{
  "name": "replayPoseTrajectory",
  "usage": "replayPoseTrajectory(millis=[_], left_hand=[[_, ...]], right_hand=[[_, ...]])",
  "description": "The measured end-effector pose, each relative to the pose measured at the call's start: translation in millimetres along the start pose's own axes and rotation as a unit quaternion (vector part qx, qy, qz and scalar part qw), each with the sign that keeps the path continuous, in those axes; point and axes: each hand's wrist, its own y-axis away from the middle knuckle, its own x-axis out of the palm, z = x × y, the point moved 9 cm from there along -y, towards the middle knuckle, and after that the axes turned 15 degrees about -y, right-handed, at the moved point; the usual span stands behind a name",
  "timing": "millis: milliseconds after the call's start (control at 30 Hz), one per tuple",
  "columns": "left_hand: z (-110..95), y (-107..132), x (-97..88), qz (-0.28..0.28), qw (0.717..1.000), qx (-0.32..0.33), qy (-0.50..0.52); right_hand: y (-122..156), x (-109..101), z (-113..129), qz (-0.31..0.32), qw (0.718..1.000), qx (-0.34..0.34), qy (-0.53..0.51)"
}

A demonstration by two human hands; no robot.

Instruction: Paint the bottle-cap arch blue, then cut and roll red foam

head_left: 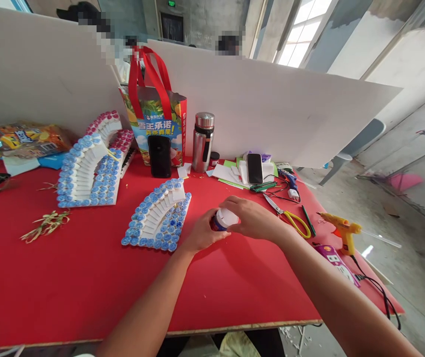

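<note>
A small dark-blue jar [218, 222] with a white lid [228, 217] is between my hands, over the red table. My left hand [200, 233] is closed round the jar's side, and its thumb lies near the base. Over the top, the curved fingers of my right hand [250, 216] grip the white lid. Fingers cover most of the jar's label. Just left of my left hand lies a fan-shaped piece [153, 218] with blue rolled discs along its edges and white strips in the middle.
Another blue fan-shaped piece [86, 173] leans by a pink one [104, 124] at left. Behind stand a shopping bag [156, 116], black phone [159, 156] and steel flask [202, 144]. Yellow-handled scissors [297, 224], a yellow glue gun [342, 229] and cords lie right. White boards [272, 109] border the back.
</note>
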Motion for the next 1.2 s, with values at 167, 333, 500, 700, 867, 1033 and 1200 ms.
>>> replayPoseTrajectory(millis=[167, 333, 500, 700, 867, 1033, 1200], left_hand=[[0, 0, -0.2, -0.003, 1.0, -0.003, 0.004], [-2, 1, -2.2, -0.012, 1.0, -0.002, -0.005], [-3, 0, -1.4, -0.008, 1.0, 0.006, -0.006], [-3, -2, -4.6, -0.023, 1.0, 0.017, 0.002], [1, -3, -3.1, -0.017, 1.0, 0.006, 0.022], [1, -3, -2.4, -0.014, 0.999, 0.004, 0.03], [2, -3, -2.6, -0.016, 0.998, -0.006, 0.053]], right_hand=[[-4, 2, 1, 0.015, 0.999, 0.019, 0.037], [-7, 5, -6, 0.014, 0.994, 0.059, 0.095], [-12, 12, -13, -0.002, 0.987, 0.087, 0.133], [-5, 2, -8, -0.001, 0.992, 0.078, 0.099], [-3, 3, 2, 0.052, 0.996, 0.024, 0.064], [-6, 1, -7, 0.009, 0.996, 0.054, 0.065], [-8, 9, -5, 0.019, 0.997, 0.017, 0.073]])
